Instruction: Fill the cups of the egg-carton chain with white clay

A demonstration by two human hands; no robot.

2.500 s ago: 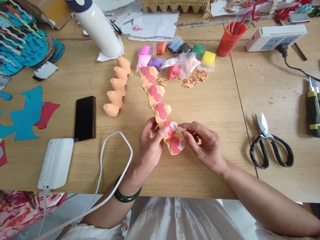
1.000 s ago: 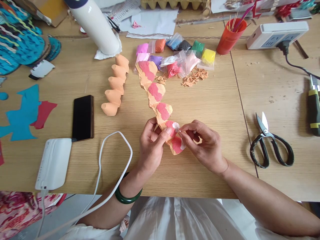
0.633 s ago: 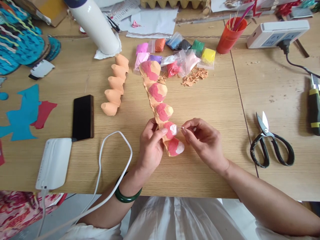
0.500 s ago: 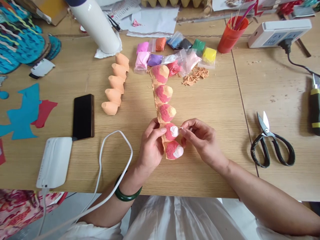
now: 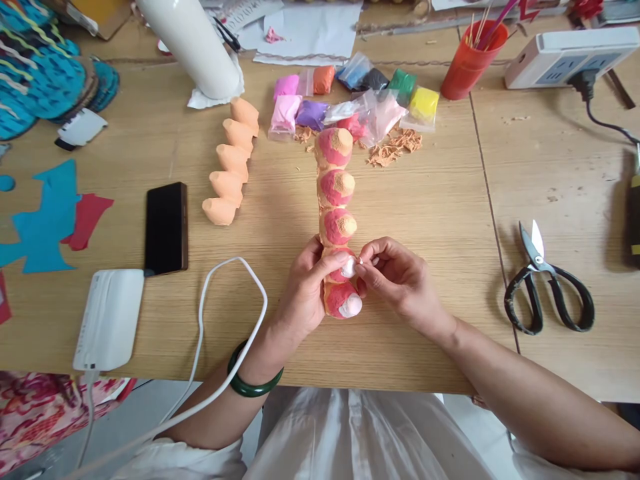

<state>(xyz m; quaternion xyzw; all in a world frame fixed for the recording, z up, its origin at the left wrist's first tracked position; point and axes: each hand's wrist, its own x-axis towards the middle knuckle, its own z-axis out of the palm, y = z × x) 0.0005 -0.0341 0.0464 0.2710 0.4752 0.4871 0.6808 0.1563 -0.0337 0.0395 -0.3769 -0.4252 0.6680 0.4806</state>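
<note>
An orange egg-carton strip (image 5: 335,188) of several cones lies on the wooden table, pointing straight away from me, its cones coated in pink-red clay. The two nearest cones carry white clay tips (image 5: 350,305). My left hand (image 5: 306,293) grips the strip's near end, thumb on the second cone. My right hand (image 5: 395,280) is closed in a pinch, fingertips pressing the white clay on that second cone. A plain orange cone strip (image 5: 231,163) lies to the left.
Bagged clay pieces (image 5: 350,100) of several colours and orange scraps (image 5: 393,148) lie beyond the strip. A black phone (image 5: 167,228), white power bank (image 5: 110,320) and cable sit left. Scissors (image 5: 547,287) lie right; red cup (image 5: 470,60), power strip (image 5: 570,57) and white bottle (image 5: 193,43) stand behind.
The clay-coated strip has swung from slanting up-left to pointing straight away from me. My right fingertips have closed in on the white tip of the second cone.
</note>
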